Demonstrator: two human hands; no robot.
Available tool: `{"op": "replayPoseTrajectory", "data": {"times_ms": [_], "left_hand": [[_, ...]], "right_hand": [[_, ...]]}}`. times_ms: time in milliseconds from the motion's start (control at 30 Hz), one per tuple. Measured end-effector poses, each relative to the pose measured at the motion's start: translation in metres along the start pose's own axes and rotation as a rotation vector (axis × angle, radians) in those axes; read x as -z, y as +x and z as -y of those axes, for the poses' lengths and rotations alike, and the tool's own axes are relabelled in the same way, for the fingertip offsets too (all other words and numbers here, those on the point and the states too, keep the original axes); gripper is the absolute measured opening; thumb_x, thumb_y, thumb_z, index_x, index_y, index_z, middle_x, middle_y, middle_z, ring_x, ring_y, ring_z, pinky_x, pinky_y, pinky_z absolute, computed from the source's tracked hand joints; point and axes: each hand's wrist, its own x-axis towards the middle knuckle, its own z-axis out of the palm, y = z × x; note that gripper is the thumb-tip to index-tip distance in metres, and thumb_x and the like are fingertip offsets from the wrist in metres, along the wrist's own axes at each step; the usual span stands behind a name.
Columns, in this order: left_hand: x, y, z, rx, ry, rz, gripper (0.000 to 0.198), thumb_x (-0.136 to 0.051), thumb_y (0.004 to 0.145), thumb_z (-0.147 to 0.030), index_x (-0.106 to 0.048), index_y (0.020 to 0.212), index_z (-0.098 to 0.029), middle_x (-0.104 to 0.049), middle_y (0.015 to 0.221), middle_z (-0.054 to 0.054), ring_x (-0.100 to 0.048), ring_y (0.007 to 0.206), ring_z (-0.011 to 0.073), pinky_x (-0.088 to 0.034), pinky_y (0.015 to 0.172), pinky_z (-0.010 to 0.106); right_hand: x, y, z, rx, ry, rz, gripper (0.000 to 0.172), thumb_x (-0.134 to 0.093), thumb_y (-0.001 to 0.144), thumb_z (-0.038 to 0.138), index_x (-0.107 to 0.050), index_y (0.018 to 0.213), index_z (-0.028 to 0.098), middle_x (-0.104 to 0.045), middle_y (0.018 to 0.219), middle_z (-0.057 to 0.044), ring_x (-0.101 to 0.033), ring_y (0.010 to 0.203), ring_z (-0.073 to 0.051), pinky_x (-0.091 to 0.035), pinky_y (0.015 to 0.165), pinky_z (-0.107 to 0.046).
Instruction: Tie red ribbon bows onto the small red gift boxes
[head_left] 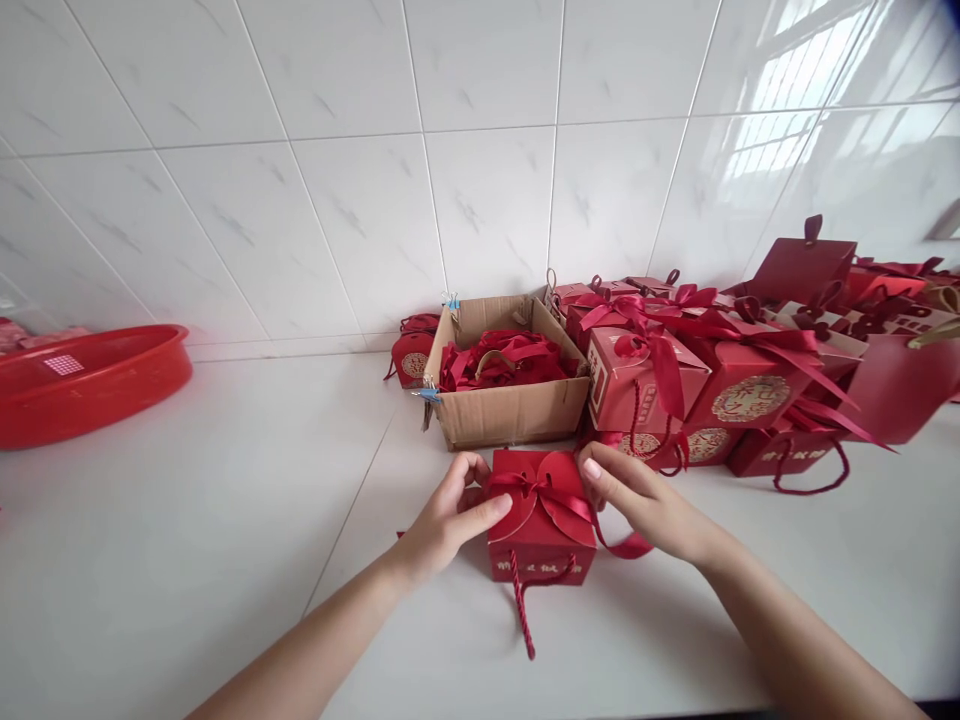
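Observation:
A red paper gift box (540,568) with gold characters on its front stands on the white surface between my hands. Its petal-like top flaps are folded in, and a red satin ribbon (559,494) is knotted across them. A twisted red cord handle (522,610) hangs down its front. My left hand (459,512) grips the left side, thumb on the top by the ribbon, fingers curled and partly hidden behind the edge. My right hand (645,497) closes against the upper right edge with bent fingers. From beneath it a ribbon tail (630,546) loops onto the surface.
Behind the gift box, a cardboard box (510,418) clipped at its left corners holds red ribbons (510,360). Several stacked red gift boxes (649,375) fill the right. A small red box (412,358) stands behind left. A red plastic basin (97,395) lies far left, before the tiled wall (360,220).

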Motion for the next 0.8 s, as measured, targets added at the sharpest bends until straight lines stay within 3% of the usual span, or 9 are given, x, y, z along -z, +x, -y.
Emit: {"op": "replayPoseTrajectory", "data": {"times_ms": [167,267,367,567,800], "left_hand": [[0.008,0.002,-0.003,0.049,0.003,-0.003,0.026,-0.054,0.084,-0.044,-0.045,0.083,-0.019,-0.047,0.076,-0.002,-0.043,0.066,0.0119,-0.033,0.061,0.026],[0.008,0.002,-0.006,0.059,-0.026,0.027,0.022,-0.059,0.079,-0.036,-0.046,0.084,-0.019,-0.048,0.078,-0.002,-0.045,0.070,0.0126,-0.032,0.063,0.026],[0.006,0.001,-0.008,0.069,-0.042,0.050,0.025,-0.064,0.076,-0.032,-0.045,0.086,-0.019,-0.051,0.083,-0.002,-0.048,0.076,0.0142,-0.034,0.067,0.027],[0.007,-0.002,-0.008,0.028,-0.016,0.002,0.024,-0.065,0.076,-0.031,-0.048,0.088,-0.019,-0.053,0.087,-0.001,-0.051,0.081,0.0156,-0.037,0.073,0.029],[0.007,0.001,-0.011,0.097,0.019,-0.007,0.029,-0.069,0.072,-0.036,-0.055,0.087,-0.016,-0.059,0.087,0.002,-0.055,0.083,0.0192,-0.039,0.074,0.031]], "right_hand": [[0.013,0.000,-0.004,-0.061,-0.020,0.199,0.050,-0.036,0.090,0.061,-0.045,0.065,0.018,-0.048,0.062,0.000,-0.045,0.059,-0.012,-0.037,0.058,-0.026],[0.018,0.001,-0.003,-0.004,-0.053,0.266,0.049,-0.046,0.086,0.060,-0.047,0.063,0.017,-0.044,0.061,0.002,-0.040,0.058,-0.011,-0.031,0.055,-0.025],[0.019,0.002,-0.002,0.052,-0.049,0.319,0.041,-0.058,0.081,0.054,-0.059,0.070,0.015,-0.054,0.070,-0.001,-0.046,0.066,-0.013,-0.035,0.062,-0.026],[0.012,0.004,-0.005,0.021,0.049,0.265,0.033,-0.074,0.071,0.045,-0.061,0.080,0.016,-0.061,0.084,-0.003,-0.054,0.080,-0.016,-0.041,0.075,-0.028],[0.010,0.005,-0.008,-0.054,0.185,0.287,0.031,-0.075,0.070,0.041,-0.059,0.071,0.015,-0.055,0.074,0.000,-0.049,0.069,-0.012,-0.039,0.064,-0.025]]}}
